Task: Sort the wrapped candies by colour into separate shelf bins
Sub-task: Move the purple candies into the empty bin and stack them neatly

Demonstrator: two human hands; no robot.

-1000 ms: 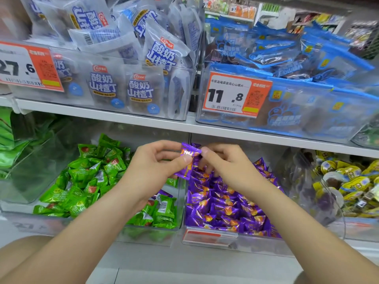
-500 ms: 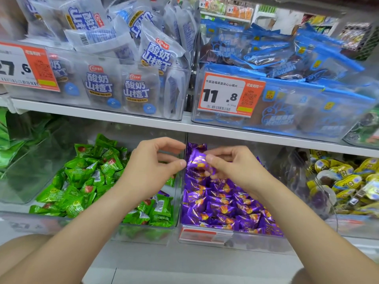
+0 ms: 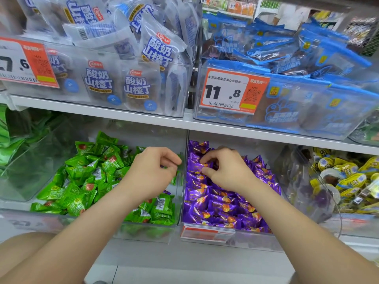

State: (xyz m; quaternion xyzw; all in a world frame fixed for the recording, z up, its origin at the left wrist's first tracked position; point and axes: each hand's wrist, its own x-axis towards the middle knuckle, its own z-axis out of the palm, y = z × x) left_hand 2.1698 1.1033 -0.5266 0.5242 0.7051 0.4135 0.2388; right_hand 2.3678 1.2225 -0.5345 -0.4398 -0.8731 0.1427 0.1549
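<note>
My right hand [image 3: 226, 172] rests curled on the purple candies [image 3: 221, 206] in the lower-centre bin [image 3: 235, 235], pinching one wrapper. My left hand [image 3: 152, 173], fingers curled, hovers over the green candies [image 3: 82, 181] at lower left; I cannot tell if it holds anything.

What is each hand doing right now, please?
Left hand: curled over the green candies; a grip cannot be told.
Right hand: fingers pinching at the purple candies.
</note>
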